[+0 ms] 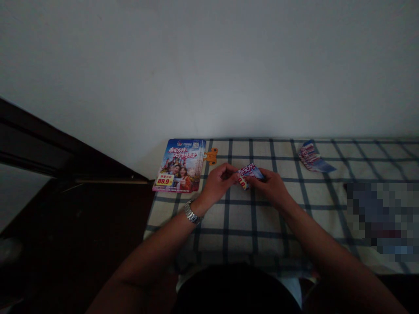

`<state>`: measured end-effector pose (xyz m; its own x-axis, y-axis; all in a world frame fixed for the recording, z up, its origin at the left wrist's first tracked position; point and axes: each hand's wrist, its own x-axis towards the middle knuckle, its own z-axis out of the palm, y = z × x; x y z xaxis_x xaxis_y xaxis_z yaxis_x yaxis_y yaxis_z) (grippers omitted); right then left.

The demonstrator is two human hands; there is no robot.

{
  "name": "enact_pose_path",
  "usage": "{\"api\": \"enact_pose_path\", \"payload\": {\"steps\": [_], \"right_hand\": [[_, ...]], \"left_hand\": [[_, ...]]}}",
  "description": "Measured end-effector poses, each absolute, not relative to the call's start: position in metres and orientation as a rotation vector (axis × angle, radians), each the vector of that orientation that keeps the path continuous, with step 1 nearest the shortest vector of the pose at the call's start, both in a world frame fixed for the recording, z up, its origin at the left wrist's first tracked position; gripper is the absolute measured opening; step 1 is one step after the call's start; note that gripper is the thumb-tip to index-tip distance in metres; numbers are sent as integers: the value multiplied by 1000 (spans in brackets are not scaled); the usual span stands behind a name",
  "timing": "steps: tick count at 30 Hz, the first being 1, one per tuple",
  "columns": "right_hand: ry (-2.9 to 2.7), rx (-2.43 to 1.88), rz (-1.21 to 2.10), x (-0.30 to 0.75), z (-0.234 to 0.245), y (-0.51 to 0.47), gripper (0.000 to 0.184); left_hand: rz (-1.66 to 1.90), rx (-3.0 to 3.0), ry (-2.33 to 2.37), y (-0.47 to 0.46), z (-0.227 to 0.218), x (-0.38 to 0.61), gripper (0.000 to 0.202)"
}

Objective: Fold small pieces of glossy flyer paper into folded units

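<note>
Between my two hands, just above the checked tablecloth, is a small folded flyer (248, 170) with blue, pink and yellow print. My left hand (221, 179) pinches its left side, a metal watch on that wrist. On the flyer's right side, the fingers of my right hand (269, 184) are closed, the thumb lying across its lower part. A stack of flat flyers (178, 165) with the same print lies to the left of my left hand. Off to the right of my right hand, several folded flyers (312, 158) sit overlapping in a pile.
The checked tablecloth (242, 222) covers a table set against a pale wall (209, 69). An orange bear-shaped piece (211, 156) lies beside the flat stack. A blurred-out patch covers something at the right. Dark furniture (32, 139) stands at the left.
</note>
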<state>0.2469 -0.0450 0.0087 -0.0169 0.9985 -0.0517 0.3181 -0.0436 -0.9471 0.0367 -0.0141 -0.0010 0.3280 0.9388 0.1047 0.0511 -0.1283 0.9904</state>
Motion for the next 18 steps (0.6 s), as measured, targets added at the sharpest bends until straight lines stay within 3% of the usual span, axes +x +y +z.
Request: {"api": "enact_pose_path", "payload": {"steps": [18], "right_hand": [[-1392,-1398,1094,249,2,-43,34]], "left_hand": [[973,1414,860,-16,5,35,32]]}}
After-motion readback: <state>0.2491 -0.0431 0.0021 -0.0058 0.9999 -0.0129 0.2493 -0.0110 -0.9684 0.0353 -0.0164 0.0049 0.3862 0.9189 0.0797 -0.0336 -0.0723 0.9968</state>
